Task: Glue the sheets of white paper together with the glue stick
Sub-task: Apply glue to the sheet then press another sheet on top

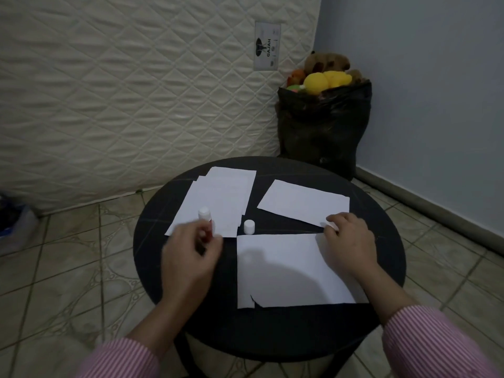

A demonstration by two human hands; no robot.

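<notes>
My left hand (191,251) grips the red glue stick (206,221) upright, its white tip showing above my fingers, over the near corner of a stack of white sheets (218,199) at the table's left. The stick's white cap (249,227) stands alone on the table between the stack and the near sheet. A large white sheet (281,271) lies in front of me. My right hand (349,238) pinches the near corner of another white sheet (302,201) at the far right.
The round black table (381,241) stands on a tiled floor. A quilted mattress (131,99) leans against the wall behind. A black bag (324,126) of soft toys sits in the corner beyond the table.
</notes>
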